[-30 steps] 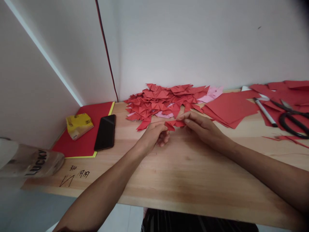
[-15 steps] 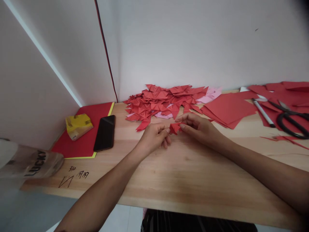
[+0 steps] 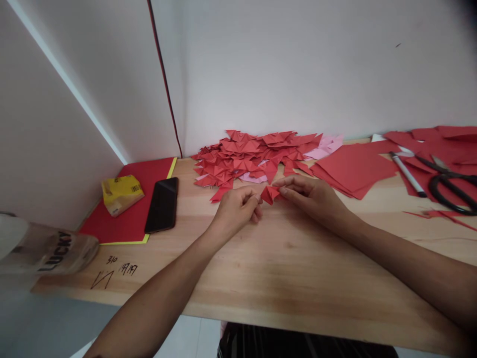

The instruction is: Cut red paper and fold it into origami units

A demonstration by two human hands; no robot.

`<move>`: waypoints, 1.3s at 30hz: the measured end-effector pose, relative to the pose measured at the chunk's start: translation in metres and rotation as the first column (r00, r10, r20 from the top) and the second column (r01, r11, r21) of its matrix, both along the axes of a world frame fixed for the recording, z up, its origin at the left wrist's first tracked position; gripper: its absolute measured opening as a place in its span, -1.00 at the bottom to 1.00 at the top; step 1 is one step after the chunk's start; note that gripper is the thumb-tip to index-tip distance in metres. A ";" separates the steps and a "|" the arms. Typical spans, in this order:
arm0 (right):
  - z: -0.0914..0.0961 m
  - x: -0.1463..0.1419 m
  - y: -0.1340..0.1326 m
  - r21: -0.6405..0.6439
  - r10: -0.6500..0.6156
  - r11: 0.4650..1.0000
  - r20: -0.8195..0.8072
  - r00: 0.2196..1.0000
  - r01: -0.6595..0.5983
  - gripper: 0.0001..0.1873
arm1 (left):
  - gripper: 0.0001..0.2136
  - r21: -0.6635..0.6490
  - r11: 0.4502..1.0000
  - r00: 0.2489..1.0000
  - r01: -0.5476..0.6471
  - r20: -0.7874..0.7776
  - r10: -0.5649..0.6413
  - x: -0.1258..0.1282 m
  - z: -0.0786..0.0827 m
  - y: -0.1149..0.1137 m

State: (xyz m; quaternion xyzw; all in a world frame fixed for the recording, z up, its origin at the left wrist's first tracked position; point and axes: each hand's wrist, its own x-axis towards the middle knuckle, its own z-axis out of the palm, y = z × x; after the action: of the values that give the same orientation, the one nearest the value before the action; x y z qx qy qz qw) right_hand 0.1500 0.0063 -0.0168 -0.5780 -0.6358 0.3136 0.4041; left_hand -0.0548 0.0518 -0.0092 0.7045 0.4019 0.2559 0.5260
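The left hand [image 3: 236, 211] and right hand [image 3: 315, 199] were bare, and so were both forearms as far as they showed. Below the near edge of the tabletop [image 3: 283, 278] showed a dark garment [image 3: 298, 343] with thin pale stripes.

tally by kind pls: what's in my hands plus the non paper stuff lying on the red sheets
folded red paper piece: 1
phone: 1
yellow packet: 1
marker: 1
scissors: 1
total: 5

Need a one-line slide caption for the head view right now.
Left hand and right hand pinch a folded red paper piece at the wooden table, before a pile of folded red pieces.
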 end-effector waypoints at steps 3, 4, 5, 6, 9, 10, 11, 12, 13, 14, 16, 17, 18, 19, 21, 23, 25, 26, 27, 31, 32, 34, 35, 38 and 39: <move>0.002 0.000 0.000 0.002 -0.009 1.000 0.012 1.000 0.009 -0.75 | -0.82 0.038 0.999 1.000 -0.024 -0.003 0.024 0.000 0.003 -0.002; 0.002 0.000 0.000 0.002 -0.014 1.000 0.017 1.000 0.014 -0.75 | -0.82 0.044 0.998 0.999 -0.041 -0.001 0.041 0.000 0.004 -0.002; 0.003 0.000 0.000 0.004 -0.019 1.000 0.023 1.000 0.019 -0.74 | -0.82 0.044 0.997 0.998 -0.057 0.003 0.057 0.000 0.005 -0.002; 0.002 0.000 0.000 0.009 -0.024 1.000 0.030 0.999 0.024 -0.74 | -0.82 0.042 0.997 0.997 -0.071 0.009 0.071 0.000 0.006 -0.002; 0.001 0.002 0.001 0.034 -0.017 0.999 0.041 0.999 0.015 -0.74 | -0.84 0.039 0.995 0.995 -0.092 0.031 0.091 0.001 0.006 -0.002; 0.000 0.002 0.001 0.044 -0.015 0.999 0.040 0.999 0.013 -0.75 | -0.84 0.042 0.994 0.995 -0.097 0.038 0.095 0.000 0.005 -0.002; 0.000 0.002 0.001 0.052 -0.016 0.999 0.036 0.999 0.014 -0.75 | -0.84 0.050 0.993 0.994 -0.103 0.044 0.101 0.000 0.005 -0.001; -0.001 0.002 0.001 0.060 -0.021 0.998 0.032 0.999 0.019 -0.74 | -0.84 0.059 0.992 0.993 -0.112 0.049 0.109 0.000 0.004 -0.001; -0.002 0.002 0.002 0.066 -0.029 0.997 0.029 0.999 0.027 -0.73 | -0.84 0.068 0.990 0.992 -0.120 0.054 0.117 -0.001 0.004 0.000; -0.002 0.002 0.002 0.067 -0.038 0.997 0.029 0.999 0.036 -0.73 | -0.84 0.075 0.989 0.991 -0.128 0.058 0.124 -0.001 0.004 0.000; -0.002 0.002 0.001 0.062 -0.044 0.997 0.031 0.999 0.042 -0.72 | -0.83 0.084 0.986 0.988 -0.144 0.076 0.138 -0.001 0.004 0.001; -0.001 0.001 0.001 0.063 -0.042 0.997 0.031 0.999 0.040 -0.73 | -0.83 0.079 0.985 0.986 -0.150 0.086 0.144 -0.001 0.004 0.001; -0.001 0.001 0.001 0.067 -0.040 0.997 0.030 0.999 0.038 -0.73 | -0.84 0.070 0.986 0.984 -0.154 0.096 0.147 -0.001 0.004 0.001; -0.001 0.001 0.001 0.069 -0.038 0.997 0.029 0.999 0.036 -0.74 | -0.85 0.057 0.986 0.984 -0.154 0.102 0.148 0.000 0.004 0.001; 0.000 0.001 0.001 0.074 -0.035 0.997 0.028 0.999 0.033 -0.75 | -0.86 0.036 0.990 0.986 -0.138 0.100 0.134 0.001 0.003 0.001; -0.001 0.001 0.001 0.076 -0.035 0.997 0.030 0.999 0.032 -0.76 | -0.84 0.036 0.993 0.990 -0.113 0.091 0.109 0.001 0.002 0.001; -0.001 0.000 0.001 0.070 -0.037 0.997 0.034 0.999 0.035 -0.77 | -0.83 0.047 0.995 0.991 -0.094 0.096 0.089 0.001 0.000 0.002; -0.001 0.000 0.001 0.066 -0.040 0.997 0.036 0.999 0.037 -0.77 | -0.83 0.048 0.995 0.991 -0.089 0.103 0.084 0.001 -0.001 0.002; -0.001 0.000 0.001 0.062 -0.043 0.997 0.040 0.998 0.041 -0.77 | -0.84 0.044 0.995 0.990 -0.088 0.111 0.083 0.001 -0.001 0.003; -0.001 0.000 0.001 0.064 -0.042 0.997 0.046 0.998 0.039 -0.75 | -0.85 0.021 0.995 0.987 -0.093 0.135 0.089 0.002 -0.003 0.003; -0.001 0.000 0.001 0.060 -0.040 0.998 0.044 0.998 0.037 -0.74 | -0.85 0.022 0.995 0.986 -0.096 0.139 0.092 0.002 -0.003 0.003; 0.000 0.001 0.001 0.045 -0.036 0.998 0.021 0.999 0.035 -0.72 | -0.86 0.025 0.994 0.983 -0.109 0.153 0.104 0.002 -0.001 0.002; 0.000 0.001 0.001 0.039 -0.036 0.999 0.000 0.999 0.036 -0.72 | -0.86 0.024 0.992 0.980 -0.121 0.165 0.115 0.002 -0.001 0.002; -0.001 0.002 0.002 0.038 -0.051 0.998 -0.044 0.998 0.053 -0.73 | -0.87 0.009 0.987 0.964 -0.161 0.215 0.155 0.003 0.003 0.001; -0.001 0.003 0.002 0.039 -0.057 0.997 -0.043 0.997 0.059 -0.74 | -0.87 0.004 0.985 0.959 -0.170 0.229 0.165 0.003 0.004 0.001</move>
State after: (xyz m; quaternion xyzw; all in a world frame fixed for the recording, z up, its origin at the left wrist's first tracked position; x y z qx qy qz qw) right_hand 0.1526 0.0081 -0.0179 -0.5813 -0.6162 0.3009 0.4380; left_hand -0.0522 0.0527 -0.0056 0.6400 0.3942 0.3831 0.5368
